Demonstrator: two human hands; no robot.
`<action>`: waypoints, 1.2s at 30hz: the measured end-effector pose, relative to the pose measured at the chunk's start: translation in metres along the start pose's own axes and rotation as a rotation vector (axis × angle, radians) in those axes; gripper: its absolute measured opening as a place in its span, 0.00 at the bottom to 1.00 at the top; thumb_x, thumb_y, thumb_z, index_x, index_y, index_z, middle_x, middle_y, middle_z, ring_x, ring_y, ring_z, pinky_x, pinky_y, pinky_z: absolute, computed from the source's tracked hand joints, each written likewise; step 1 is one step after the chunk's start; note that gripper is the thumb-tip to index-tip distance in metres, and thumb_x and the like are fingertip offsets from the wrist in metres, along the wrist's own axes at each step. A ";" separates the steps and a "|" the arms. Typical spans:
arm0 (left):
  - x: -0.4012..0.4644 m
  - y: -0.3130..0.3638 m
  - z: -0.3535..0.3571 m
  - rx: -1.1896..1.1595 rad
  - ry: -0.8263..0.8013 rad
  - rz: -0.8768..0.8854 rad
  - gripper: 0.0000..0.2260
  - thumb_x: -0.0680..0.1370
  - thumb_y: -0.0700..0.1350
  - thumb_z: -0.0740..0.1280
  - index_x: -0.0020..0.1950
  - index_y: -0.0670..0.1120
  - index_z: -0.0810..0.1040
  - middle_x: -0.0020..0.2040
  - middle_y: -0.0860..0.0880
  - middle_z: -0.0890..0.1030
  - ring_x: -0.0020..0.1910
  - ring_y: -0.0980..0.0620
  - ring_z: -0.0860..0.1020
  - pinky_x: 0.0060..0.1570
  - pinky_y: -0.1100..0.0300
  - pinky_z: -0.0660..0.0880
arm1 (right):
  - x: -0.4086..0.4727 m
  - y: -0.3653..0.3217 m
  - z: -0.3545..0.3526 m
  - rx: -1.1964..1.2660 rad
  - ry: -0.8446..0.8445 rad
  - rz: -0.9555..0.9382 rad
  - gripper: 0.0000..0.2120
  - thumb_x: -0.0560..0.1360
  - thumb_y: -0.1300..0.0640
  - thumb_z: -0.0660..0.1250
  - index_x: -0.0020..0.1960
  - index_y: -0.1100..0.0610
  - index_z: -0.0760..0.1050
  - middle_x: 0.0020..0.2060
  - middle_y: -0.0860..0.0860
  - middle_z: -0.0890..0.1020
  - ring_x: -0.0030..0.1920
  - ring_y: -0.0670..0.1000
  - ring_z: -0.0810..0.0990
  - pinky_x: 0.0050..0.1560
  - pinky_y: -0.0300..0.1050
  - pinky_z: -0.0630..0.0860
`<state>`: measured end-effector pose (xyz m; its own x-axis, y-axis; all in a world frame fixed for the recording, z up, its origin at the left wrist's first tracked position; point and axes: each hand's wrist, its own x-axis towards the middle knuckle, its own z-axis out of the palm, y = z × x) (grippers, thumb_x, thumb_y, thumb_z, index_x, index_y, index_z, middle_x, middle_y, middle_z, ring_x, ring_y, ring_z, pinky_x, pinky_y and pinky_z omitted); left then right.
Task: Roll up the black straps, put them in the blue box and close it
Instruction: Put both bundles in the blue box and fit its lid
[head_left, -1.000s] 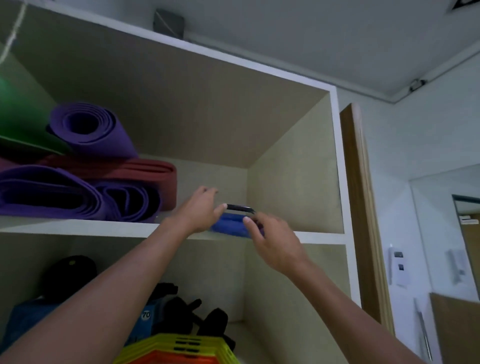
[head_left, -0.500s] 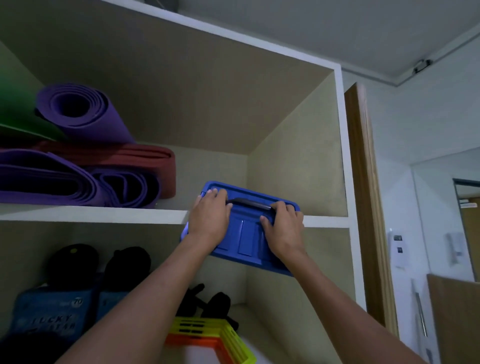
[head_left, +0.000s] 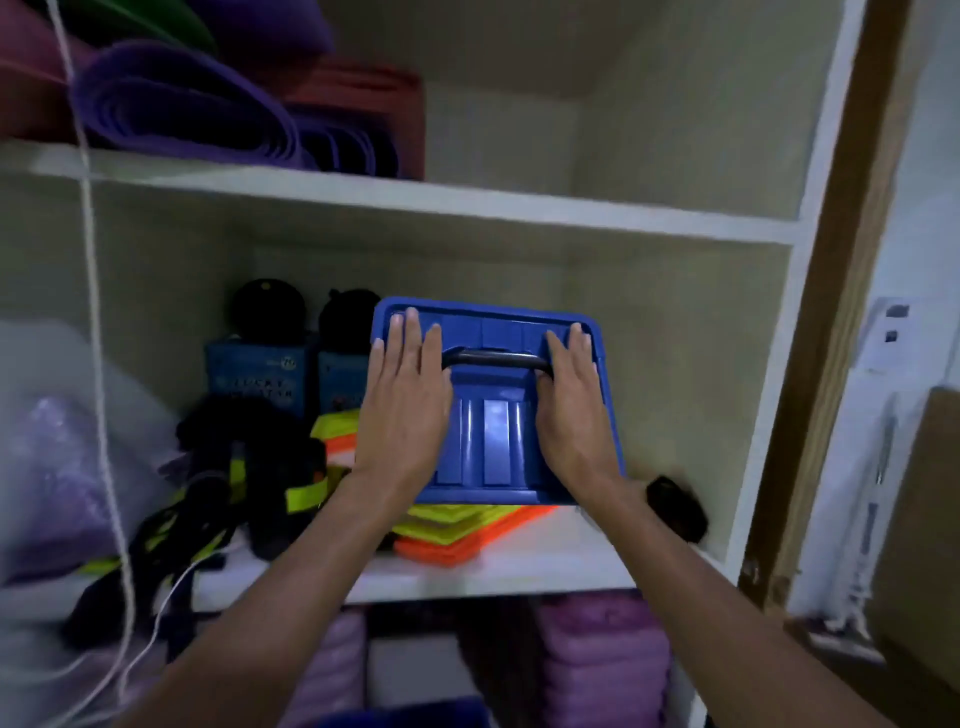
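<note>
The blue box, lid on and black carry handle across its top, is held in front of the middle shelf. My left hand grips its left side and my right hand grips its right side, fingers spread over the lid. Black straps with yellow-green bands lie in a tangle on the middle shelf, left of the box. The inside of the box is hidden.
A stack of yellow and orange trays sits under the box on the middle shelf. Rolled purple and red mats fill the top shelf. Two small blue cartons stand behind. A wooden door edge is at right.
Both hands have pulled the blue box off the top shelf and brought it down to the middle shelf's level. My view has tilted downward.
</note>
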<state>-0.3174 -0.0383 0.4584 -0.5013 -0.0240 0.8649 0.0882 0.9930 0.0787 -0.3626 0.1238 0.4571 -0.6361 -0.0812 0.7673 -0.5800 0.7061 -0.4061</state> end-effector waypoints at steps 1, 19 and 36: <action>-0.028 -0.008 0.008 0.007 -0.053 -0.028 0.21 0.83 0.44 0.53 0.75 0.38 0.59 0.76 0.36 0.56 0.77 0.40 0.53 0.75 0.46 0.50 | -0.023 0.003 0.013 -0.002 -0.045 0.006 0.23 0.83 0.63 0.51 0.78 0.60 0.53 0.79 0.55 0.47 0.78 0.51 0.43 0.77 0.48 0.44; -0.404 -0.077 0.122 -0.001 -0.770 -0.368 0.33 0.83 0.52 0.35 0.64 0.35 0.74 0.66 0.35 0.74 0.66 0.37 0.72 0.64 0.41 0.65 | -0.358 0.086 0.193 -0.002 -0.672 0.289 0.23 0.84 0.60 0.53 0.77 0.59 0.55 0.78 0.56 0.48 0.78 0.51 0.43 0.77 0.46 0.48; -0.399 -0.103 0.170 0.055 -0.887 -0.358 0.32 0.81 0.57 0.36 0.74 0.40 0.63 0.73 0.38 0.67 0.73 0.40 0.65 0.70 0.47 0.62 | -0.353 0.103 0.248 -0.282 -0.830 0.223 0.37 0.76 0.32 0.37 0.78 0.50 0.35 0.79 0.55 0.43 0.78 0.56 0.42 0.75 0.49 0.43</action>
<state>-0.2726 -0.1112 0.0205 -0.9620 -0.2535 0.1014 -0.2264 0.9483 0.2226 -0.3242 0.0505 0.0215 -0.9448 -0.3257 0.0361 -0.3223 0.9036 -0.2821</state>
